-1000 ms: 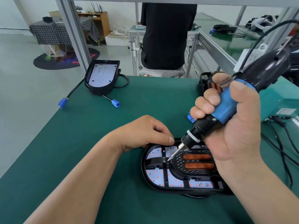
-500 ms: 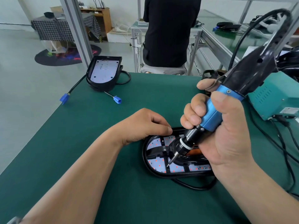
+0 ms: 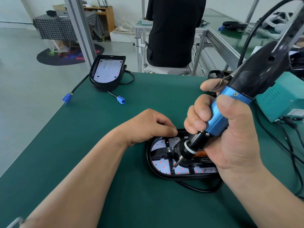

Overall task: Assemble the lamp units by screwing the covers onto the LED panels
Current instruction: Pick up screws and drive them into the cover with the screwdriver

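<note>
A black oval lamp unit (image 3: 162, 165) lies on the green table (image 3: 82, 145), its white LED panel showing red dots under a black cover frame. My right hand (image 3: 230, 142) grips a blue and black electric screwdriver (image 3: 218, 119), tilted, with its bit tip touching the cover near the unit's front edge. My left hand (image 3: 148, 127) rests curled on the unit's far left rim, fingertips pressing it down. The right half of the unit is hidden behind my right hand.
A second lamp unit (image 3: 107, 71) with blue connectors (image 3: 120, 100) on its cables lies at the far left of the table. A teal power box (image 3: 283, 104) stands at right with black cables trailing. A person in black sits beyond the table.
The screwdriver has swung more upright and its bit has moved from the middle of the cover down to a point near the front edge. My left hand has stayed on the rim.
</note>
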Motion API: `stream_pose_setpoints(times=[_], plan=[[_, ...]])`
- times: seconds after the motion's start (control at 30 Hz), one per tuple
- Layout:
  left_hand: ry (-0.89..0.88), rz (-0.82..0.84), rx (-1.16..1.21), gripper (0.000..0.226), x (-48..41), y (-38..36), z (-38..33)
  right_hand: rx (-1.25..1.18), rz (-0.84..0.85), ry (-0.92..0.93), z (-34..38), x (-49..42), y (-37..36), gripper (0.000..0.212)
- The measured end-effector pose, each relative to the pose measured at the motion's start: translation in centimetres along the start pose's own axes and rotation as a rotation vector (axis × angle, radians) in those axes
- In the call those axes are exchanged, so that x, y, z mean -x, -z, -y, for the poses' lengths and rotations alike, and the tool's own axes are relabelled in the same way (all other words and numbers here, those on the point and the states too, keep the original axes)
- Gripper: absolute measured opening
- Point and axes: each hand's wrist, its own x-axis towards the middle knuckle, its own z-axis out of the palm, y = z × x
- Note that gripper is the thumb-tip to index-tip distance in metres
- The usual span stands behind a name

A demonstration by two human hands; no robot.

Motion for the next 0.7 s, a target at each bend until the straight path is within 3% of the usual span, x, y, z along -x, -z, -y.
stream_pose_setpoints(times=[0.17,0.3,0.4,0.7], plan=[[-0.033,-0.054,-0.086,0.012,0.03,-0.47,-0.14,0.004,0.069,0.005,0.09,0.15,0.0,0.027],[-0.045,-0.065,-0.163,0.032,-0.08,-0.64,-0.35,-0.02,0.143,-0.019,0.01,0.07,-0.21,0.048],[-0.06,-0.045,-0.182,0.042,-0.04,-0.63,-0.4,-0.027,0.169,-0.036,-0.21,0.0,-0.44,0.046],[-0.081,-0.03,-0.153,0.041,0.01,-0.66,-0.38,-0.032,0.194,-0.084,-0.33,-0.36,-0.05,0.037]])
